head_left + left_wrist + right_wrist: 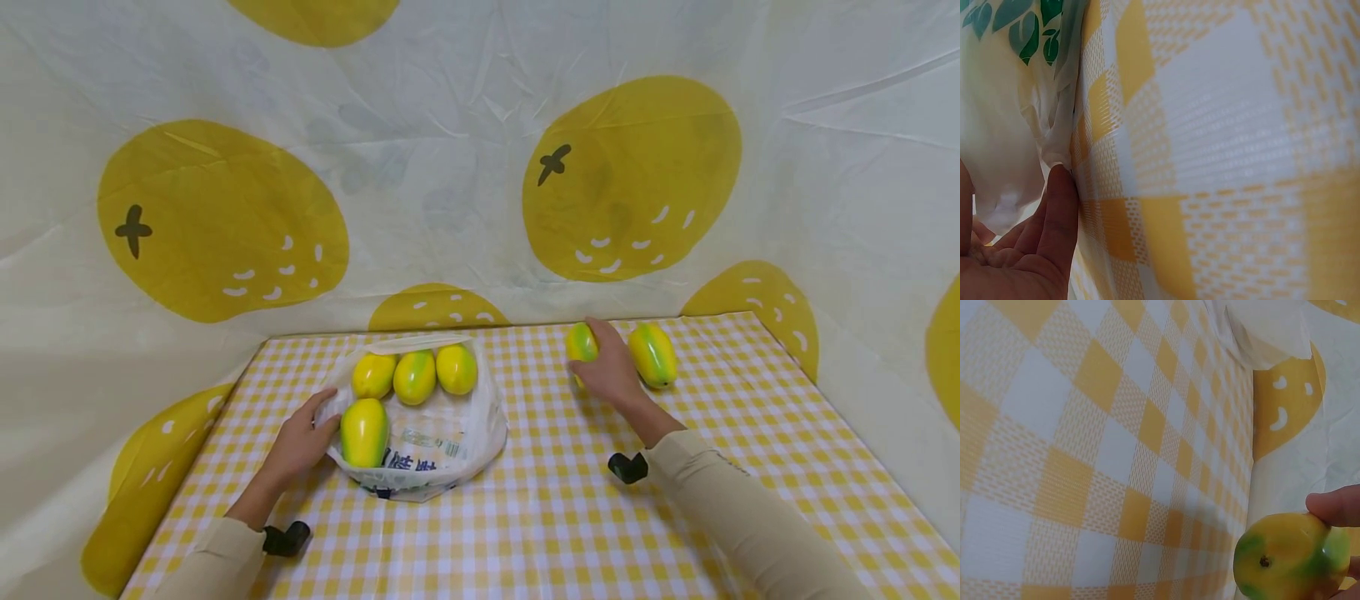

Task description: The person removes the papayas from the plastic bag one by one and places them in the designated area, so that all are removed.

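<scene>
At the right of the head view, my right hand (611, 367) grips a glossy yellow-green fruit (581, 342) shaped like a small papaya. The right wrist view shows the dark spot on the end of this fruit (1288, 556), with fingertips against its side. Just right of the hand lies a second such fruit (653, 356). My left hand (300, 437) pinches the left side of a white plastic bag (491, 417), its thumb close to one fruit. Inside the open bag lie a large fruit (364, 433) near the hand and three others along the back, including the middle one (415, 377).
A yellow-and-white checked cloth (540, 517) covers the table. Behind and at both sides hangs a white sheet (435, 192) printed with large yellow fruit shapes, meeting the table's back edge close behind the loose fruits.
</scene>
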The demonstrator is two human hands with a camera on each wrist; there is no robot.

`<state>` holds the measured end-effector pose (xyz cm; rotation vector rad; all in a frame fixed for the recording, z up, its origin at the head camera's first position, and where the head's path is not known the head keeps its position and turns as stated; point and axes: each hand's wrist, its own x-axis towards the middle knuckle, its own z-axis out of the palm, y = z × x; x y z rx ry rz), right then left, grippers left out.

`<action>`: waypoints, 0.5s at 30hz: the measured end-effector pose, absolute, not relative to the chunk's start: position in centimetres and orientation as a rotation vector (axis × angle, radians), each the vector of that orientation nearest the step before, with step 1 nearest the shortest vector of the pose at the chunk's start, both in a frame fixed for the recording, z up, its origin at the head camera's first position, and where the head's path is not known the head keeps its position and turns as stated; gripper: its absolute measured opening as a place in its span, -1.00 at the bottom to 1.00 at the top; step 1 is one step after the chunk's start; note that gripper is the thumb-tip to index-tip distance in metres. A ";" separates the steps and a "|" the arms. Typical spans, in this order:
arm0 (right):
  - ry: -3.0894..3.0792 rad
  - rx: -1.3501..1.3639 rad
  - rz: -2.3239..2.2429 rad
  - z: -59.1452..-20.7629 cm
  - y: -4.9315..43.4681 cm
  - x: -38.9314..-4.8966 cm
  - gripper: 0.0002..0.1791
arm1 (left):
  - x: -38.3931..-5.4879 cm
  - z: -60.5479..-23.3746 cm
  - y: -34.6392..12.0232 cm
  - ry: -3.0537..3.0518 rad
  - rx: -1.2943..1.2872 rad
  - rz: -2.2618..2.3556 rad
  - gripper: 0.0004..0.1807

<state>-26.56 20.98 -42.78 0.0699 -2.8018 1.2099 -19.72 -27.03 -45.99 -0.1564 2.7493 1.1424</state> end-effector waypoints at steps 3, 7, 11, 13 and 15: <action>-2.800 0.069 1.209 -42.9 21.2 -26.8 -0.11 | -19.7 -46.1 -27.1 2.751 -0.157 1.140 -0.33; -2.794 0.067 1.210 -42.9 21.4 -27.0 -0.10 | -19.7 -46.2 -27.1 2.758 -0.154 1.137 -0.33; -2.800 0.062 1.208 -42.9 21.5 -27.1 -0.10 | -19.8 -46.2 -27.1 2.763 -0.155 1.132 -0.34; -2.807 0.048 1.211 -42.8 21.5 -27.1 -0.10 | -19.8 -46.1 -27.1 2.766 -0.154 1.126 -0.34; -2.815 0.035 1.209 -42.8 21.6 -27.2 -0.10 | -19.8 -46.1 -27.1 2.773 -0.145 1.121 -0.34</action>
